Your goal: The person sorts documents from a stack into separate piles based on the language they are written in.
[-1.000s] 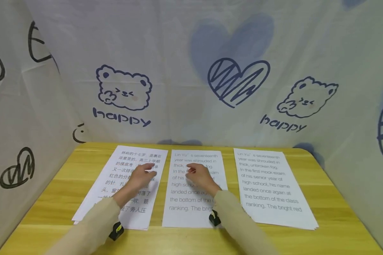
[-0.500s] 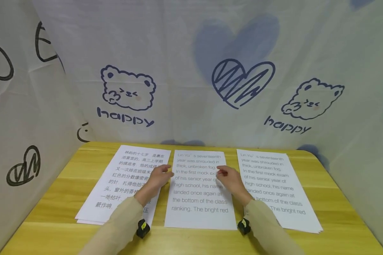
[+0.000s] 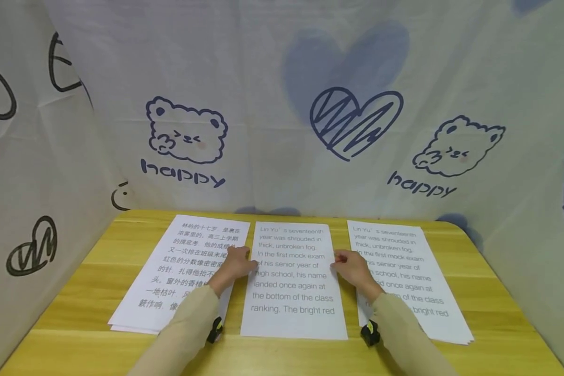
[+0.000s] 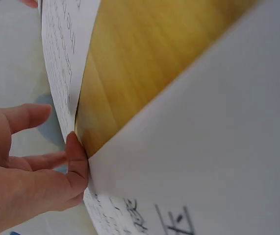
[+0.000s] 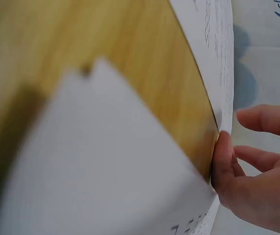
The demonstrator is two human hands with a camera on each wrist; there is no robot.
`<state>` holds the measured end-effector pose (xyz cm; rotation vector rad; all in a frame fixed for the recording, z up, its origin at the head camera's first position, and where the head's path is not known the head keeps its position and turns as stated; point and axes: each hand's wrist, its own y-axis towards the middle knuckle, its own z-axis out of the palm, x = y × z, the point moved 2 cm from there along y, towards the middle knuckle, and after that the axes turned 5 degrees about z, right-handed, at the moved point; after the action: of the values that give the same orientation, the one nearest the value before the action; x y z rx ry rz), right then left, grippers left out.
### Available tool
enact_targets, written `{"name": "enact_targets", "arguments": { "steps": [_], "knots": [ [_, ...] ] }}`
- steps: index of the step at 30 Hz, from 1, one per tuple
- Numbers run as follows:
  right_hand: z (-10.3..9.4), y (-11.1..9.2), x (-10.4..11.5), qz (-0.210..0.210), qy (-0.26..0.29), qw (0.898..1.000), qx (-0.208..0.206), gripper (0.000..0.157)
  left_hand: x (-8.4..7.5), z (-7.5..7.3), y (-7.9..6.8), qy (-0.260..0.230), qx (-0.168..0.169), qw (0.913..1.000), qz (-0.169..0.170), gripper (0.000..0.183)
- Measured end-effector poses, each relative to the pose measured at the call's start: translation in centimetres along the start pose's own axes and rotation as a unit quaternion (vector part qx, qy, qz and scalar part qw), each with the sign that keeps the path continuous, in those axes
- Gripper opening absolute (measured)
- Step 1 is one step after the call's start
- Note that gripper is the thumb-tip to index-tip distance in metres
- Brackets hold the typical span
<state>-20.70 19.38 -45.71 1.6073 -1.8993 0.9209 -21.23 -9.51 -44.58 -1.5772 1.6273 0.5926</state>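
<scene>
In the head view, a middle stack of white paper printed with large English text (image 3: 291, 292) lies between my two hands. My left hand (image 3: 233, 267) is at its left edge, fingers loosely bent. The left wrist view shows a fingertip touching or nearly touching the edge of the middle paper (image 4: 63, 54), with thumb and fingers apart. On the opposite side, my right hand (image 3: 355, 270) is at the right edge. In the right wrist view its fingertips (image 5: 223, 147) meet the edge of the middle paper (image 5: 218, 58), thumb apart. Neither hand pinches a sheet.
A stack of paper with Chinese text (image 3: 169, 277) lies to the left, partly under my left hand and forearm. Another English-text stack (image 3: 404, 261) lies to the right, its lower sheets fanned slightly. The yellow wooden table (image 3: 291, 360) meets a printed cloth backdrop (image 3: 263, 104) behind.
Both hands have moved to the right from over the left and middle stacks, then spread apart to the middle stack's two side edges. The paper stacks look the same.
</scene>
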Motion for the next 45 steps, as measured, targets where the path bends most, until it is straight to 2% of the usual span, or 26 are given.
{"name": "enact_targets", "arguments": {
  "steps": [9, 13, 18, 27, 36, 45],
  "knots": [
    [-0.8, 0.1, -0.2, 0.008, -0.021, 0.999, 0.047, 0.055, 0.4, 0.2, 0.3, -0.015, 0.013, 0.9997, -0.011, 0.061],
    [-0.8, -0.1, 0.1, 0.001, -0.032, 0.998, 0.054, 0.055, 0.4, 0.4, 0.4, -0.007, 0.012, 0.9999, -0.005, 0.059],
    [-0.5, -0.2, 0.4, -0.003, -0.021, 0.998, 0.054, 0.055, 0.4, 0.5, 0.3, -0.01, 0.002, 1.0, -0.001, 0.06],
    [-0.3, -0.2, 0.2, 0.009, 0.014, 0.999, 0.039, 0.057, -0.1, 0.5, 0.2, -0.072, -0.005, 0.9974, 0.005, 0.055],
    [-0.2, -0.2, 0.2, -0.004, 0.021, 1.0, 0.023, 0.055, -0.8, 0.3, -0.1, -0.064, -0.031, 0.9972, 0.025, 0.055],
    [-0.1, -0.5, 0.2, -0.001, 0.079, 0.997, 0.015, 0.055, -0.7, -0.4, -0.1, -0.065, -0.059, 0.9957, 0.028, 0.06]
  ]
}}
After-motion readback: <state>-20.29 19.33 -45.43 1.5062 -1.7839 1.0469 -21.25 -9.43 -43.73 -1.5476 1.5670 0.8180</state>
